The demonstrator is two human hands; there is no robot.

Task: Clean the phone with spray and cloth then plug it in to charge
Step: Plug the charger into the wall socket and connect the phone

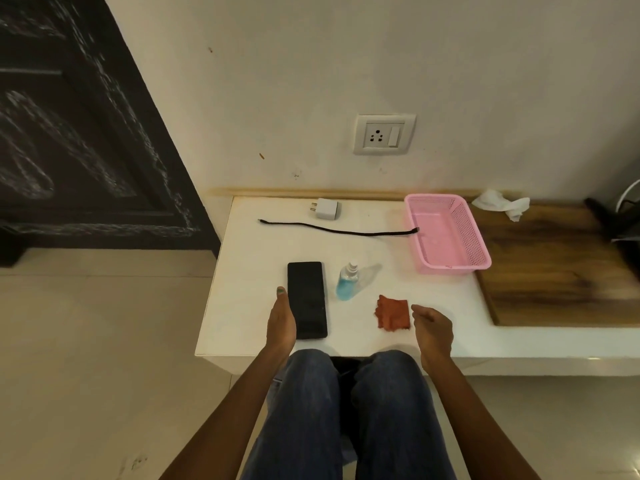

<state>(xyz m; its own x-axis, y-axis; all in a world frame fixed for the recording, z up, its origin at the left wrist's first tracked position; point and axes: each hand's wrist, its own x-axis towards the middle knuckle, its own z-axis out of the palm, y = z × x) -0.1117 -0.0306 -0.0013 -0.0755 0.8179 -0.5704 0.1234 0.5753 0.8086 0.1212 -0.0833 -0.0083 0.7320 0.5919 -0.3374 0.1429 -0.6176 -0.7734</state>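
Phone (307, 299): lies flat and screen-up on the white table (242, 306), near its front edge, long side running away from the person.
Left hand (281, 322): fingers straight, resting along the phone's left edge, touching it but not gripping.
Spray bottle (347, 281): stands just right of the phone, holding blue liquid, with a white nozzle on top.
Cloth (393, 313): a small reddish-brown square, crumpled flat on the table to the right of the bottle.
Right hand (433, 325): relaxed and loosely cupped just beside the cloth's right edge, holding nothing.
Cable (337, 230): black, stretched across the table farther back, one end reaching the pink basket (479, 252).
Charger plug (326, 209): white, lying behind the cable near the wall.
Wall socket (383, 134): on the wall above the table.
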